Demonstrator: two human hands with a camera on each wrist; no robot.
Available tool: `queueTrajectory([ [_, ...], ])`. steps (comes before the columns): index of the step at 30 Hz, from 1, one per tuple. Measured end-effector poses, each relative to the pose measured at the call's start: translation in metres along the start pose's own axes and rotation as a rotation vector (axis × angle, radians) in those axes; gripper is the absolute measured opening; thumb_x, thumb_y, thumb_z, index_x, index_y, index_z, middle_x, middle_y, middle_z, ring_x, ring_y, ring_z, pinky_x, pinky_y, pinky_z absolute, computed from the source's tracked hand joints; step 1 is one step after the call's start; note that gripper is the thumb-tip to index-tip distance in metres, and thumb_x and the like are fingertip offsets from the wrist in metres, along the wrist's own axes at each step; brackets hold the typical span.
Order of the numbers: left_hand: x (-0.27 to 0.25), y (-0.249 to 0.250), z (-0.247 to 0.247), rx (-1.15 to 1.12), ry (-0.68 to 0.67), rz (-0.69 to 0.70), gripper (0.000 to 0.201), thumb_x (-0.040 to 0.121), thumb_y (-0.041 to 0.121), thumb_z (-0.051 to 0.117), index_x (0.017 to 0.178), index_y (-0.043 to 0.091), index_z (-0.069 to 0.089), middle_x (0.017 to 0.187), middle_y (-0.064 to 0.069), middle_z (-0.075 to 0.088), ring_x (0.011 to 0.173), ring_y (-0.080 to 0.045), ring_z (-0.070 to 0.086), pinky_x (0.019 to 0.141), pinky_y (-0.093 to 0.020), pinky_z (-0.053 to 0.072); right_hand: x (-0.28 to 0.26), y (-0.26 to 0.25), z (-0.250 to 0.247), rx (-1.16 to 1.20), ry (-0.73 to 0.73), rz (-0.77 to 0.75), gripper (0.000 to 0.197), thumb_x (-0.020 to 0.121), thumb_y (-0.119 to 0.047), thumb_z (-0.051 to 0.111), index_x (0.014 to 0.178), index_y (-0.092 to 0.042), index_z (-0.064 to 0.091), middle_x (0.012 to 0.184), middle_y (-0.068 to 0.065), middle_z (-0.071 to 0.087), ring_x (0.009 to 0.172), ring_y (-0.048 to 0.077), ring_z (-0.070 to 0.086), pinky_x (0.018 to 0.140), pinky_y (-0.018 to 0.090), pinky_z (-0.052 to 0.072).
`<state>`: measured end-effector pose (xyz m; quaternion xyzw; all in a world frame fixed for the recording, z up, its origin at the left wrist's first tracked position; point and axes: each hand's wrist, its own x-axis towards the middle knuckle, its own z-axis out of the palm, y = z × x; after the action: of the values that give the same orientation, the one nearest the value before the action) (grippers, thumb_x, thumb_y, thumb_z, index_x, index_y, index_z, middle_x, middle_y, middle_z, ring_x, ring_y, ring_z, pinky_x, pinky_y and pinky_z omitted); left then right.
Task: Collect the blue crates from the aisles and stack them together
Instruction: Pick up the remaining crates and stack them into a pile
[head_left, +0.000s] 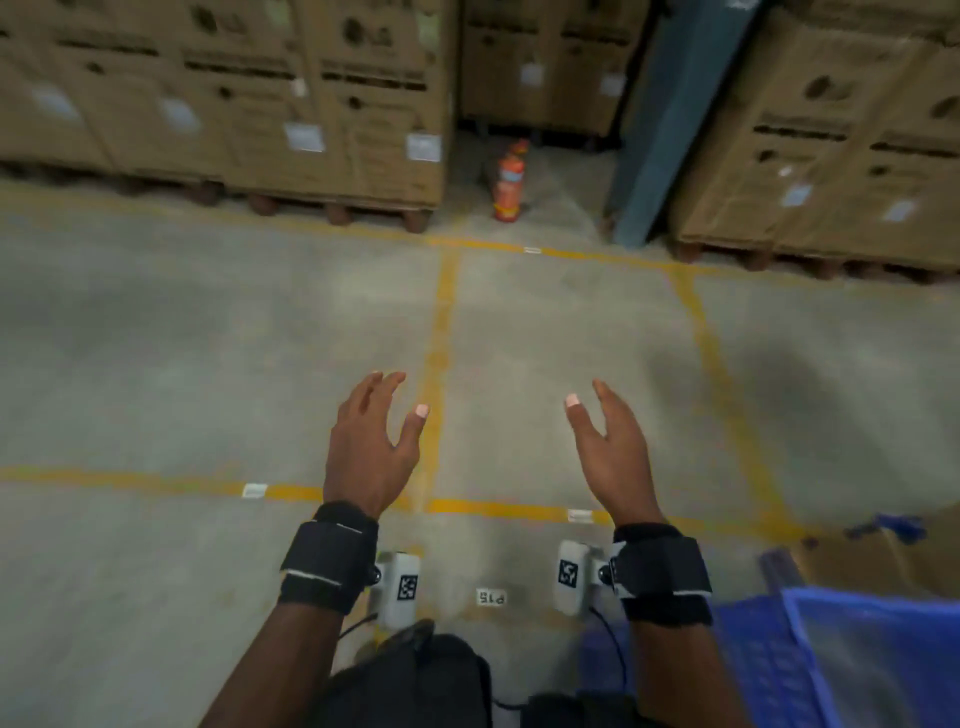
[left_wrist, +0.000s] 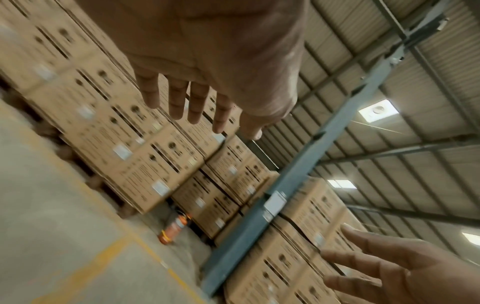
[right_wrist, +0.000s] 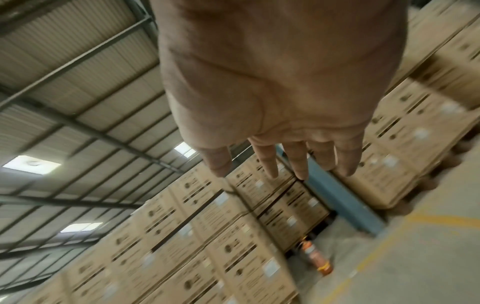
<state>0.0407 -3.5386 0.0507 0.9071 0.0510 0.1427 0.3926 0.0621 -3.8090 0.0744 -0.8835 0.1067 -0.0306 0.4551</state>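
Observation:
A blue plastic crate (head_left: 852, 654) with mesh walls shows at the lower right corner of the head view, on the floor beside my right forearm. My left hand (head_left: 371, 441) and my right hand (head_left: 610, 441) are held out in front of me over the concrete floor, palms facing each other, fingers spread and straight, holding nothing. The wrist views show the same: the left hand (left_wrist: 207, 86) and the right hand (right_wrist: 280, 115) are empty, fingers extended. Neither hand touches the crate.
Stacked cardboard boxes on pallets (head_left: 223, 104) line the far side, with more (head_left: 831, 140) at the right. A red fire extinguisher (head_left: 510, 182) stands in the gap beside a blue steel column (head_left: 670, 130). Yellow lines (head_left: 439, 364) mark the floor. Flattened cardboard (head_left: 852, 556) lies behind the crate.

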Motion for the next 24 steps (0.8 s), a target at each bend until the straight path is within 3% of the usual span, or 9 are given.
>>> queueTrajectory([
  [6, 0.019, -0.127, -0.134, 0.083, 0.24, -0.254, 0.059, 0.092, 0.058, 0.043, 0.141, 0.026, 0.053, 0.151, -0.007, 0.044, 0.138, -0.026, 0.039, 0.112, -0.045, 0.036, 0.019, -0.125, 0.175, -0.016, -0.329, -0.21, 0.063, 0.099, -0.054, 0.052, 0.154, -0.027, 0.038, 0.162, -0.003, 0.032, 0.151, 0.016, 0.022, 0.124, 0.041, 0.018],
  [15, -0.02, -0.273, -0.301, 0.106, 0.649, -0.621, 0.057, 0.091, 0.058, 0.046, 0.138, 0.027, 0.055, 0.145, -0.002, 0.049, 0.136, -0.022, 0.042, 0.112, -0.045, 0.037, -0.021, -0.293, 0.414, -0.047, -0.799, -0.527, 0.059, 0.099, -0.052, 0.053, 0.153, -0.032, 0.04, 0.162, -0.006, 0.032, 0.15, 0.012, 0.024, 0.123, 0.037, 0.02],
  [20, -0.013, -0.345, -0.378, 0.149, 0.807, -0.712, 0.052, 0.092, 0.057, 0.047, 0.136, 0.03, 0.055, 0.141, 0.002, 0.052, 0.134, -0.017, 0.045, 0.111, -0.042, 0.039, -0.043, -0.377, 0.538, 0.002, -0.977, -0.632, 0.066, 0.093, -0.059, 0.049, 0.151, -0.031, 0.042, 0.159, -0.007, 0.037, 0.148, 0.01, 0.028, 0.121, 0.032, 0.022],
  [24, 0.005, -0.4, -0.44, 0.195, 0.911, -0.791, 0.047, 0.094, 0.053, 0.05, 0.136, 0.032, 0.054, 0.14, 0.005, 0.052, 0.132, -0.015, 0.046, 0.11, -0.041, 0.04, -0.05, -0.442, 0.64, 0.005, -1.084, -0.705, 0.056, 0.098, -0.049, 0.053, 0.151, -0.032, 0.042, 0.158, -0.008, 0.038, 0.147, 0.008, 0.03, 0.12, 0.029, 0.024],
])
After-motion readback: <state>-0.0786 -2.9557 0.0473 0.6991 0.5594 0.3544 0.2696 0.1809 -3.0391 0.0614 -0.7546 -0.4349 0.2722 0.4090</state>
